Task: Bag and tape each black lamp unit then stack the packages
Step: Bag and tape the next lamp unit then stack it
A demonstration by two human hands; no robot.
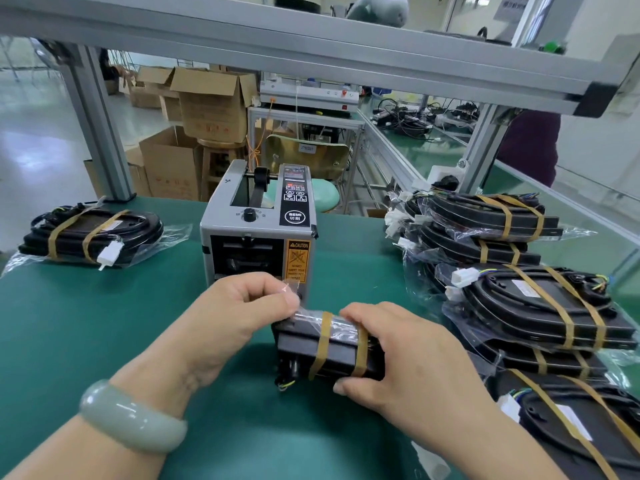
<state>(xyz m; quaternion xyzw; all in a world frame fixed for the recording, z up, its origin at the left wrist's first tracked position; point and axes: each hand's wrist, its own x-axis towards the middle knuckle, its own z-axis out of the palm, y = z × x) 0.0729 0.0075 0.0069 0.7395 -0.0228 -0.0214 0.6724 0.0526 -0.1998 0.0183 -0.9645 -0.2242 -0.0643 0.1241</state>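
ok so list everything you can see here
lamp unit: one, black with tan bands, centre of mat, partly in clear plastic
clear film: one piece, clear, at the unit's top edge
tape dispenser: one, grey, behind the unit
left package: one, black in clear bag, far left of mat
right stacks: several packages, exact count unclear, black in clear bags, right of mat
mat: one, green, covers the bench
cardboard boxes: several, brown, floor beyond bench
bracelet: one, pale green, left wrist
left grip: pinches the clear film
right grip: holds the lamp unit
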